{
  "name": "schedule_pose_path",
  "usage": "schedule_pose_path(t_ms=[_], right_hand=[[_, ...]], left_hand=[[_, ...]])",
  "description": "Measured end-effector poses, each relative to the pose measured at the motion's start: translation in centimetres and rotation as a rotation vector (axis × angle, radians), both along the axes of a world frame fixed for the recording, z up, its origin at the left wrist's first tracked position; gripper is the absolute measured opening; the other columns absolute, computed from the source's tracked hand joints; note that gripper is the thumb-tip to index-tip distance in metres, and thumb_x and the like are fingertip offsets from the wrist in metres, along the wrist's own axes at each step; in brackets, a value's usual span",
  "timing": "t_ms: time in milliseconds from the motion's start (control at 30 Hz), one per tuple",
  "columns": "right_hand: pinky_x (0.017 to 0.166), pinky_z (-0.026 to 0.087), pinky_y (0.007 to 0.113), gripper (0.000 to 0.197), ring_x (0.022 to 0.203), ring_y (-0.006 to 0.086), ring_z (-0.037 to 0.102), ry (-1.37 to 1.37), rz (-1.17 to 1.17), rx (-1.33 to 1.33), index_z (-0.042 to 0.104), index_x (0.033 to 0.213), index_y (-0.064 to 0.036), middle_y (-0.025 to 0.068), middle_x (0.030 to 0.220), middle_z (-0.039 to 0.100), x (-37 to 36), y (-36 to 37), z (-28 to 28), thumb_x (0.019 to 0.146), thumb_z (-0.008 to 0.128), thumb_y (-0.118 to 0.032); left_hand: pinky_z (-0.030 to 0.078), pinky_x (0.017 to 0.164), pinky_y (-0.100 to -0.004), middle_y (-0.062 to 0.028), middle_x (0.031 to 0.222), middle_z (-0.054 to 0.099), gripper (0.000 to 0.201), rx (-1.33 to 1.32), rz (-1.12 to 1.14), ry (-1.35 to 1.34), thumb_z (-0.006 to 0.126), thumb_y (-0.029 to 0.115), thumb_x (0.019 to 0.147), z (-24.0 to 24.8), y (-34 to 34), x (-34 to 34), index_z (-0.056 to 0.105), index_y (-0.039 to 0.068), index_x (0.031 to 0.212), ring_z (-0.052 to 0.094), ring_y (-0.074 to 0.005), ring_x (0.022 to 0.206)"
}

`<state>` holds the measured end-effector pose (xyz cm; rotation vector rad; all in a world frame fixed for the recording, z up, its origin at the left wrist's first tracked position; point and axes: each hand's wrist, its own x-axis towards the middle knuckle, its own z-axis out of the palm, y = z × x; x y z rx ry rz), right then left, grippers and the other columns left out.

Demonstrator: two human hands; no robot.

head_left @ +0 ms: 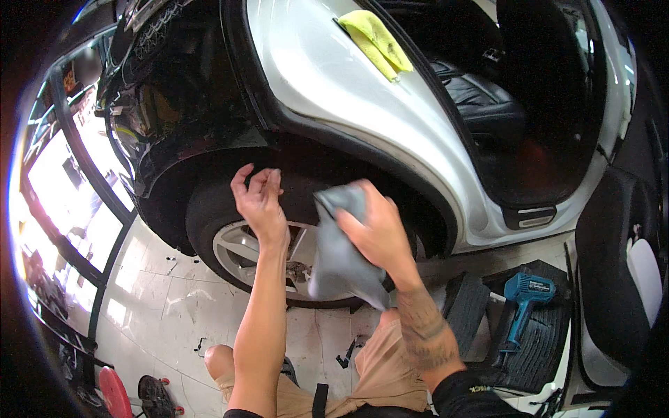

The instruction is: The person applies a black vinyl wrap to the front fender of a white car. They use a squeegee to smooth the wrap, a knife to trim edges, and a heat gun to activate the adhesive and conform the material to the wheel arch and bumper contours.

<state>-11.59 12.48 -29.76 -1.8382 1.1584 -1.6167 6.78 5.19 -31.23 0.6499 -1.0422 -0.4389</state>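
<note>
Gripping a grey cloth (339,258) in the right hand (376,230), with the thumb laid over its near face and the fingers curled round its upper edge. Carrying most of the cloth at eight o'clock from that hand, with a lower corner trailing down toward six — all of it blurred. Keeping to four o'clock from the left hand (261,202) with that same cloth, near but apart. Holding the left hand raised and free of any grasp, with loosely bent fingers pointing up to twelve.

Seeing, behind both hands, a black tyre (200,226) around a spoked alloy wheel (233,244), partly covered by the cloth. Cannot tell from this angle about contact between cloth and tyre.

Taking the middle of the view as the dial's hub, finding a silver-white body panel (313,83) near twelve, with a folded yellow-green cloth (376,42) on it between twelve and one. Meeting glossy black bodywork (181,104) at ten, and a black leather seat (488,101) at two, through the open doorway. Noting an opened car door (606,216) past three, then at four a teal pistol-grip power tool (524,289) — lying on a black ribbed mat (543,348). Spotting a small black object (346,354) at six, on the pale tiled floor (153,285).
</note>
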Motion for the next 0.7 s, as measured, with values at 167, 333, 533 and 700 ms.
schedule_pose_path(t_ms=[167, 333, 533, 700], right_hand=[[0.083, 0.049, 0.03, 0.043, 0.09, 0.0145, 0.062, -0.305, 0.286, 0.754, 0.061, 0.115, -0.0024, 0.0068, 0.101, 0.067, -8.0, 8.1, -21.7, 0.082, 0.075, -0.027], [0.089, 0.048, 0.047, 0.05, 0.101, 0.0387, 0.06, 0.398, -0.422, 0.878, 0.06, 0.118, 0.0012, 0.0205, 0.109, 0.063, -8.1, 16.1, -31.5, 0.081, 0.07, -0.031], [0.093, 0.045, 0.046, 0.06, 0.111, 0.0392, 0.051, 0.418, -0.398, 0.781, 0.059, 0.12, 0.0025, 0.0226, 0.123, 0.051, -9.2, 14.5, -33.6, 0.079, 0.072, -0.04], [0.089, 0.048, 0.041, 0.045, 0.102, 0.0336, 0.057, 0.434, -0.261, 0.717, 0.064, 0.113, 0.0009, 0.0199, 0.114, 0.058, -10.4, 13.4, -28.9, 0.081, 0.073, -0.029]], left_hand=[[0.048, 0.064, -0.024, -0.0067, 0.085, 0.065, 0.013, 0.129, 0.179, -0.275, 0.068, 0.007, 0.09, -2.6, 7.1, 4.0, 0.06, -0.001, 0.096, 0.059, -0.0102, 0.071], [0.047, 0.089, -0.0394, -0.0178, 0.095, 0.066, 0.019, 0.641, 0.627, -1.056, 0.062, 0.014, 0.092, -8.8, 20.6, 14.5, 0.064, -0.004, 0.095, 0.061, -0.0293, 0.091], [0.027, 0.114, -0.0475, -0.033, 0.148, 0.032, 0.071, 1.076, 0.544, -1.032, 0.063, 0.031, 0.09, -20.0, 34.0, 13.2, 0.036, -0.013, 0.139, 0.024, -0.0476, 0.141], [0.049, 0.085, -0.0473, -0.0355, 0.114, 0.057, 0.045, 1.554, 0.002, -1.501, 0.061, 0.034, 0.09, -6.9, 31.4, 9.3, 0.062, -0.009, 0.105, 0.057, -0.0472, 0.105]])
